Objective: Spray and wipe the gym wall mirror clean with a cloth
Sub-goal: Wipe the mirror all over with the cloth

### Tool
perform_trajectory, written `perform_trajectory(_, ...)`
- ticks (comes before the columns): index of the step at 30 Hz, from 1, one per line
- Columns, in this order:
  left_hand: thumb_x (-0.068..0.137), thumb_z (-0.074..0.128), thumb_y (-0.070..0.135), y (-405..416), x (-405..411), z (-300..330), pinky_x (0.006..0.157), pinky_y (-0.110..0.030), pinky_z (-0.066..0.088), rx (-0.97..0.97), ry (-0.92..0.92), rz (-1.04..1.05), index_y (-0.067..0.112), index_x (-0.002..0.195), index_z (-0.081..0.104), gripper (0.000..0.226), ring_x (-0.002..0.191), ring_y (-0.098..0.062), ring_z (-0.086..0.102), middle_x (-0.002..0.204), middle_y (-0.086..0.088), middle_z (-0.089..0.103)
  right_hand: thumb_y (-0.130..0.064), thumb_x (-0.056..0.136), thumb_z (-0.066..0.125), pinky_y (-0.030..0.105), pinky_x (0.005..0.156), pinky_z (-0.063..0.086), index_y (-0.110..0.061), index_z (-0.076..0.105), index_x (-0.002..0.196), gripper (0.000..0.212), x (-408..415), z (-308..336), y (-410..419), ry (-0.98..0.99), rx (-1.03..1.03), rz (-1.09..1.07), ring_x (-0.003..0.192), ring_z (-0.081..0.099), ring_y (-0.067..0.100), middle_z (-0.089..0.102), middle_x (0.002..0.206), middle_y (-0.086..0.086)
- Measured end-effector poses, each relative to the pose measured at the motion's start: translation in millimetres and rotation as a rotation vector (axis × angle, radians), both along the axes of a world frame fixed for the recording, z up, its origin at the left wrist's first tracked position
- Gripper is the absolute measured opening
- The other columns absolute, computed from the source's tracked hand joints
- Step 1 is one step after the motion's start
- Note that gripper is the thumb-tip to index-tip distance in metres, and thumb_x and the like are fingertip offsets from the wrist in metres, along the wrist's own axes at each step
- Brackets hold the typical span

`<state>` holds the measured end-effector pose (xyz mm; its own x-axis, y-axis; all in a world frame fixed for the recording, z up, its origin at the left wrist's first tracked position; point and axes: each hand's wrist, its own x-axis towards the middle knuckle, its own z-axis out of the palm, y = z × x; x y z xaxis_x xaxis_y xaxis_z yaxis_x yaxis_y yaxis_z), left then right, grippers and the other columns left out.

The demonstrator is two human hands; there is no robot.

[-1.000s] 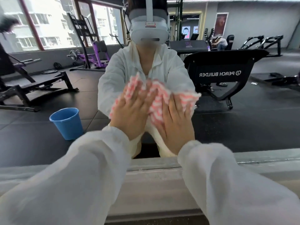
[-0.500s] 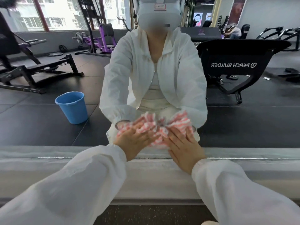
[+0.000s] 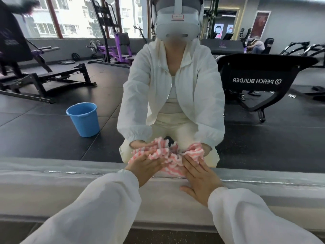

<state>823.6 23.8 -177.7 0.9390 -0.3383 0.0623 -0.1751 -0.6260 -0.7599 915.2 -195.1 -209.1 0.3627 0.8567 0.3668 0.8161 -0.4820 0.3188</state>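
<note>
The wall mirror (image 3: 52, 134) fills the upper view and shows a crouching person in white. A pink-and-white striped cloth (image 3: 171, 166) is bunched against the glass at the mirror's bottom edge, just above the grey sill. My left hand (image 3: 146, 167) presses the cloth's left part with straight fingers. My right hand (image 3: 198, 175) lies flat on the cloth's right part, its thumb spread out over the sill. No spray bottle is in view.
A grey ledge (image 3: 52, 191) runs along under the mirror. In the reflection a blue bucket (image 3: 82, 119) stands on black floor mats behind me to the left, with a black bench (image 3: 44, 80) and a black machine (image 3: 260, 81) further back.
Both hands have slid the cloth straight down the glass, from chest height in the reflection to the mirror's bottom edge at the sill. My head has tilted down with them.
</note>
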Motion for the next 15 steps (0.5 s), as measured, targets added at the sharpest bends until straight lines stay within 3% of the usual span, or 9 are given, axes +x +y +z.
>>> perform_trajectory(1,0.063,0.065,0.029,5.1,0.8,8.6,0.102,-0.045,0.027,-0.082,-0.111,0.002,0.029,0.136,0.049,0.075,0.132,-0.023,0.041,0.136,0.002,0.054,-0.051,0.099,0.0,0.041,0.113,0.009,-0.006,0.047,0.132,0.073,-0.1,13.7,7.9,-0.048,0.055,0.014,0.132,0.03,0.028,0.049,0.137,0.012)
perform_trajectory(3,0.068,0.053,0.021,17.4,1.4,35.6,0.092,-0.045,0.037,-0.202,-0.322,0.01,0.017,0.149,0.016,0.09,0.137,-0.032,0.022,0.144,-0.009,0.037,-0.049,0.1,0.005,0.043,0.11,0.015,-0.004,0.037,0.132,0.064,0.0,48.0,29.2,-0.169,0.167,0.06,0.133,0.028,0.03,0.035,0.139,0.013)
perform_trajectory(5,0.078,0.043,0.015,23.6,2.1,80.2,0.099,-0.051,0.036,-0.227,-0.535,-0.041,0.008,0.15,-0.003,0.086,0.139,-0.038,0.011,0.15,-0.012,0.02,-0.049,0.097,0.019,0.045,0.108,0.017,-0.001,0.031,0.136,0.063,-0.3,87.5,50.6,-0.252,0.306,0.078,0.131,0.028,0.032,0.03,0.142,0.017)
perform_trajectory(8,0.083,0.049,0.018,23.6,5.8,144.9,0.114,-0.043,0.009,-0.379,-0.811,-0.102,0.003,0.145,0.022,0.069,0.133,-0.038,0.021,0.145,-0.018,0.03,-0.049,0.1,0.018,0.044,0.113,0.008,0.001,0.031,0.142,0.067,-6.6,152.9,78.6,-0.212,0.57,0.083,0.137,0.02,0.031,0.032,0.149,0.023)
perform_trajectory(11,0.089,0.058,0.027,26.4,7.3,160.7,0.116,-0.04,-0.001,-0.447,-0.858,-0.11,0.001,0.144,0.024,0.069,0.134,-0.04,0.02,0.146,-0.022,0.031,-0.047,0.1,0.016,0.044,0.115,0.001,-0.001,0.028,0.146,0.066,-11.5,180.1,94.7,-0.225,0.618,0.029,0.141,0.015,0.03,0.026,0.153,0.02)
perform_trajectory(13,0.091,0.049,0.024,29.8,9.4,137.7,0.116,-0.041,-0.004,-0.431,-0.841,-0.119,0.002,0.148,0.012,0.071,0.136,-0.04,0.012,0.148,-0.019,0.022,-0.038,0.1,0.027,0.045,0.115,0.0,-0.002,0.027,0.146,0.058,-8.6,162.4,97.0,-0.304,0.535,0.01,0.141,0.017,0.03,0.028,0.152,0.018)
perform_trajectory(15,0.09,0.038,0.021,35.8,5.1,97.5,0.117,-0.046,0.005,-0.347,-0.722,-0.082,0.003,0.148,0.006,0.068,0.137,-0.04,0.012,0.147,-0.016,0.018,-0.023,0.093,0.034,0.047,0.115,-0.001,-0.002,0.028,0.142,0.053,-4.3,125.0,91.8,-0.394,0.41,0.027,0.139,0.021,0.031,0.031,0.15,0.016)
